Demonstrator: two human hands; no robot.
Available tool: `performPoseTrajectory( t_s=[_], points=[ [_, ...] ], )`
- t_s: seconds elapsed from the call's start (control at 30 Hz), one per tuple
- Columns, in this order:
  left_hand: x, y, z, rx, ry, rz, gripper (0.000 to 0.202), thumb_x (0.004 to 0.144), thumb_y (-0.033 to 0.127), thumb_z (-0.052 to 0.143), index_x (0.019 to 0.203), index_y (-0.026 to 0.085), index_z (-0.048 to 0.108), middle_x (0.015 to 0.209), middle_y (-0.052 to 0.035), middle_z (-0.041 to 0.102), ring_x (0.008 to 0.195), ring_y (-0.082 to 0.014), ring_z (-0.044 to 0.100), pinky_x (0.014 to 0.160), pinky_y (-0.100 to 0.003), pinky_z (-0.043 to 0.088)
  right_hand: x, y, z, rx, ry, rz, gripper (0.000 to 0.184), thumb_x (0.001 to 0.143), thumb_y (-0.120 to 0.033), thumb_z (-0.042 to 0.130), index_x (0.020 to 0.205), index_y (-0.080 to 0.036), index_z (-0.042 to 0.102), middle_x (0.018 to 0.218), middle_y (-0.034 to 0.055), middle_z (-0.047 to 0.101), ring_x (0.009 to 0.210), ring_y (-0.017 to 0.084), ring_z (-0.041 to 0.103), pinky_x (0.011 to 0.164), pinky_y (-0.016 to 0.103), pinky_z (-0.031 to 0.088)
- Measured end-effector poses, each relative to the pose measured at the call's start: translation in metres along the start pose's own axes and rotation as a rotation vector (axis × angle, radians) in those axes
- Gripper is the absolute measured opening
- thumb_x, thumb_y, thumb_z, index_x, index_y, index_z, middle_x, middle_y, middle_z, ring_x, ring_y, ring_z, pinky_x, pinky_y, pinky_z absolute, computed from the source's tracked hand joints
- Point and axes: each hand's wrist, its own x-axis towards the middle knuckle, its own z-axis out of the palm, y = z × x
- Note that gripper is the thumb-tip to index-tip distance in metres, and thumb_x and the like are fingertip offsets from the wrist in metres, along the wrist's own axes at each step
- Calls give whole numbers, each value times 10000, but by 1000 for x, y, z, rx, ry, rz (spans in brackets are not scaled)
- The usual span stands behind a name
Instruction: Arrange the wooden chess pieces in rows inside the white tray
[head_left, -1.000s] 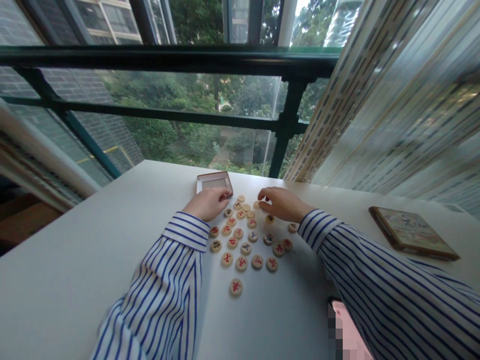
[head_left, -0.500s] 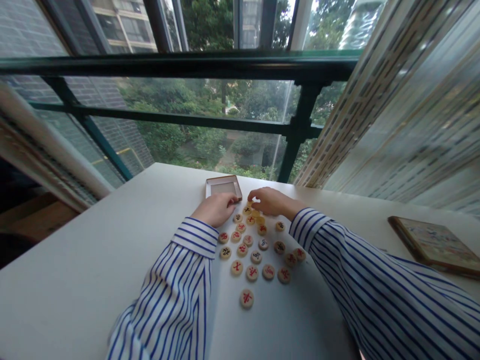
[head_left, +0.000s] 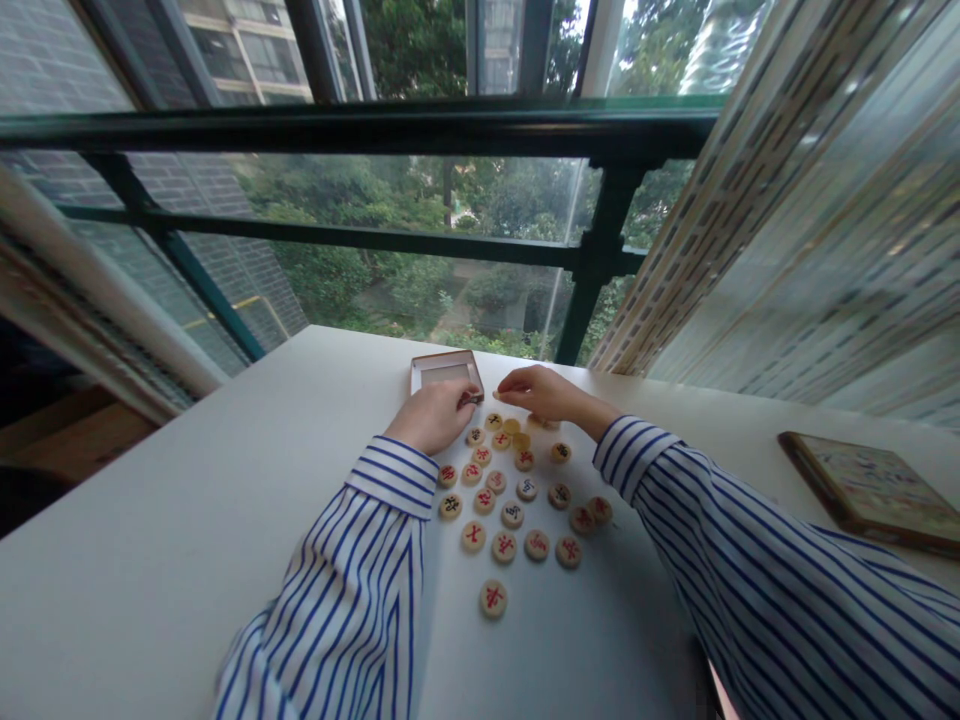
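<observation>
Several round wooden chess pieces [head_left: 504, 486] with red and dark characters lie spread on the white table [head_left: 187, 520]. A small open box [head_left: 444, 368] with a brown rim stands at the far end of them. My left hand [head_left: 437, 413] rests curled at the box's near right corner, fingertips touching its rim. My right hand [head_left: 538, 390] hovers just right of the box, fingers pinched on a pale chess piece. Both sleeves are white with blue stripes.
A flat brown-framed lid or board [head_left: 874, 490] lies at the table's right. Beyond the far table edge runs a dark window railing [head_left: 585, 250]. Striped curtains [head_left: 787, 220] hang at the right. A single piece [head_left: 493, 598] lies apart, nearest me.
My right hand has lifted slightly and shifted towards the box with a piece pinched in its fingers. The left hand stays at the box's corner. The view is almost unchanged over the last half second.
</observation>
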Motion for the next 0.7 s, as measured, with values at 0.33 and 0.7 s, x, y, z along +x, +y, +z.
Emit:
performPoseTrajectory(
  t_s=[0.33,0.7],
  points=[
    [5,18,4,-53,249,100,307,741,288,563,1024,171,578,932,-54,650,827,-174,603,725,-274,477,-18,-10,-12,727,27,178,286,747,-410,558,898,-183,643,843,40,652,780,117,584,588,194,387],
    [5,21,4,-73,304,226,217,769,226,527,970,167,584,889,-48,628,800,-156,571,719,-263,453,-22,-22,-12,914,-6,183,231,759,-384,555,871,-192,621,809,24,650,783,108,584,636,204,392]
  ],
)
